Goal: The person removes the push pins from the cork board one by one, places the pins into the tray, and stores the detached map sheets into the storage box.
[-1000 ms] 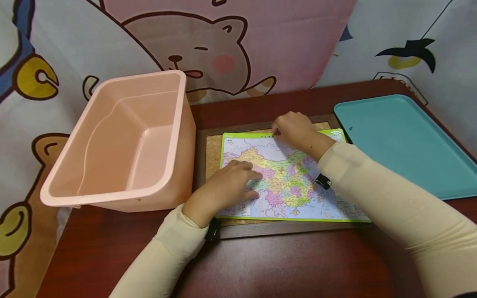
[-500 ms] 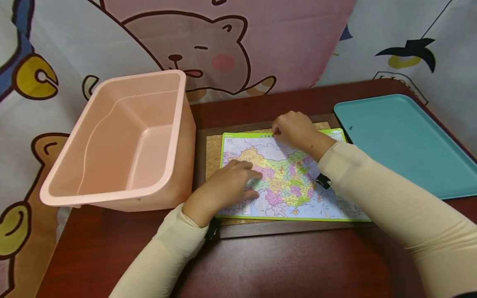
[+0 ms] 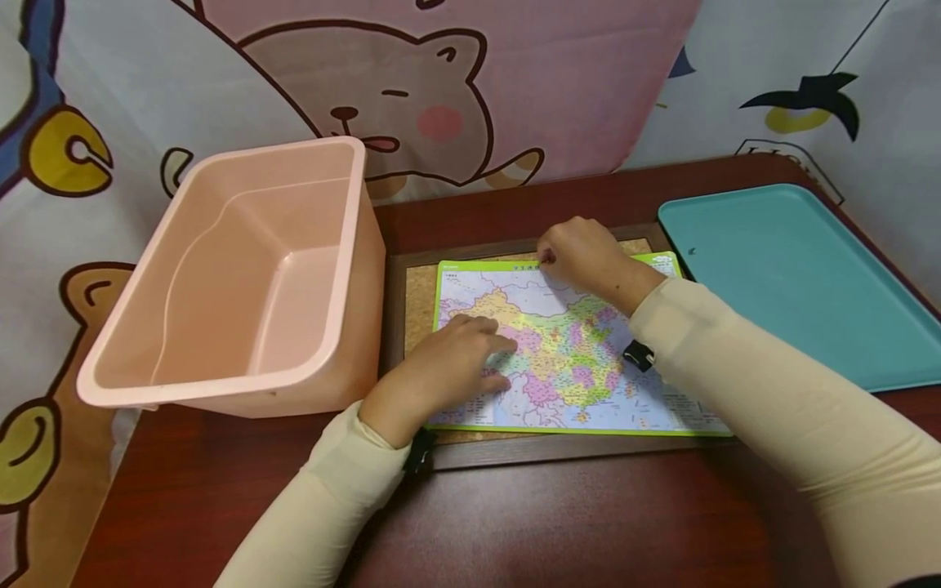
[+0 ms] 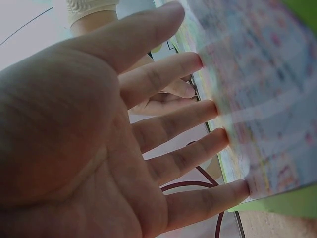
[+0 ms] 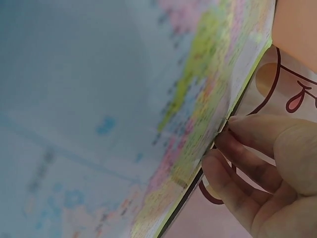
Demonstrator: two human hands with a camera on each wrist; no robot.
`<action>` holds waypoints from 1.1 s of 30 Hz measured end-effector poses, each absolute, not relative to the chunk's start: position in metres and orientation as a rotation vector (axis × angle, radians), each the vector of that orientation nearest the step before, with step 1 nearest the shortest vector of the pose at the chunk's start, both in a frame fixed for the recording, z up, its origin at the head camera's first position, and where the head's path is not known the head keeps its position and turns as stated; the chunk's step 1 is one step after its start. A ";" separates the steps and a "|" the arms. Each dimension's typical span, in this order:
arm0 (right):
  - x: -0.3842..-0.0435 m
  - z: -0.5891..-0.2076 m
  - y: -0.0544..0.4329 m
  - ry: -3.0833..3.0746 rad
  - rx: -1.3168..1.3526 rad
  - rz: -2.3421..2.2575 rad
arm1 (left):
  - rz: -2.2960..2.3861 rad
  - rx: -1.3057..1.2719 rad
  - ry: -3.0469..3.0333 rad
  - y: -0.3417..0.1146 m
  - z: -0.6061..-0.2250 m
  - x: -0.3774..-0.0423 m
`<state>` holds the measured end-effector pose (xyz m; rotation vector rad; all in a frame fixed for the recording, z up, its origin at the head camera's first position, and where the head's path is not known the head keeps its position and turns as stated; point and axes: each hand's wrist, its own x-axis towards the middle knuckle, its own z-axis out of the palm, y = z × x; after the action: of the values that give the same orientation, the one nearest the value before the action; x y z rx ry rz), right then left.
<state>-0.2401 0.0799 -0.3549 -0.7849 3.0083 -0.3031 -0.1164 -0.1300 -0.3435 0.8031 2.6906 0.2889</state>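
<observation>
Left hand (image 3: 437, 376) loosely spread over the left part of the map (image 3: 562, 347), palm down, nothing in its grasp; from the wrist, my fingers run nearly straight, tips against the printed face, the little finger near the green border. Right hand (image 3: 584, 253) at the map's far edge, right of the middle of that side: fingers bent, thumb drawn in close to the fingertips. I cannot tell whether they pinch the edge itself or something tiny. The map, many-coloured and green-edged, lies flat on a cork board (image 3: 420, 302) with a dark frame (image 3: 551, 453), cork showing along the left and at the far corners. Pink tub (image 3: 213, 384) just beside the board on my left; blue-green tray (image 3: 809, 286) on my right. All sit on a red-brown table (image 3: 588, 514). Cream sleeves (image 3: 772, 384) to both wrists. Behind, a cartoon-printed cloth (image 3: 412, 98), a bear at its middle.
</observation>
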 end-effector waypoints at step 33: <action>-0.233 -0.346 0.084 2.960 -0.748 -0.362 | 0.302 0.787 2.673 -0.129 -0.342 -0.116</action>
<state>-0.2326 0.0844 -0.3455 -0.7479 2.9602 -0.3625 -0.1155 -0.1291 -0.3417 0.7865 2.6732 0.3023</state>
